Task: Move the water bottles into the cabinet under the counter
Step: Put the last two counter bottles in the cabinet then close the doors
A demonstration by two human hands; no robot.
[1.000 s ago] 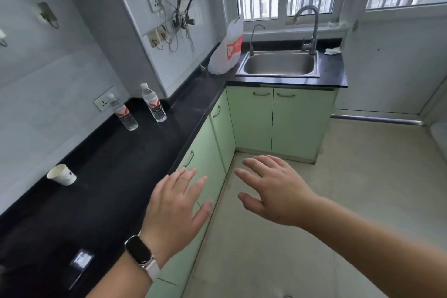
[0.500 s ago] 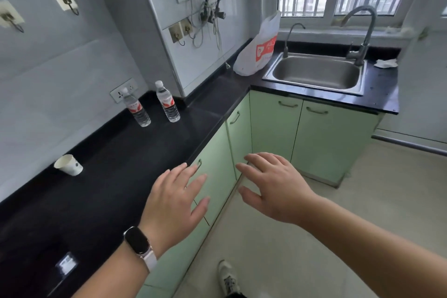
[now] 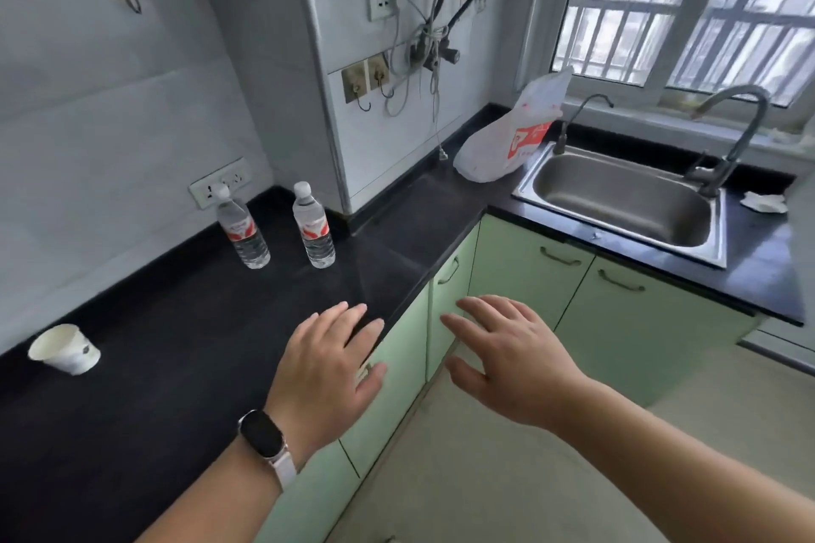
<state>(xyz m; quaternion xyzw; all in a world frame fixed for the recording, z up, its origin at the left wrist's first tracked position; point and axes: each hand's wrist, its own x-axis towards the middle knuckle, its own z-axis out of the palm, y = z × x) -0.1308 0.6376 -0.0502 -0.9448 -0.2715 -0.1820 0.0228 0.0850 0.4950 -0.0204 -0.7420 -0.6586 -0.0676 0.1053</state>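
Nearest the camera, the left hand (image 3: 328, 370) is spread flat with fingers apart, palm down over the front edge of the black counter (image 3: 145, 388), holding nothing; a dark watch (image 3: 263, 439) sits on its wrist. The right hand (image 3: 511, 359) is likewise empty with fingers spread, held out in front of the green cabinet doors (image 3: 392, 388) below the counter, all of which are closed. Whether either hand touches a surface cannot be told. To the left, a white paper cup (image 3: 66, 349) lies tipped on the counter. Farther back, the 2 water bottles stand upright on the counter near the wall, just beside each other: the left bottle (image 3: 242, 231) in front of a wall socket (image 3: 219, 186), the right bottle (image 3: 314, 227) by the wall corner. Beyond them a white plastic bag (image 3: 511, 137) rests beside the steel sink (image 3: 617, 203), with 2 taps (image 3: 727, 132) under the window.
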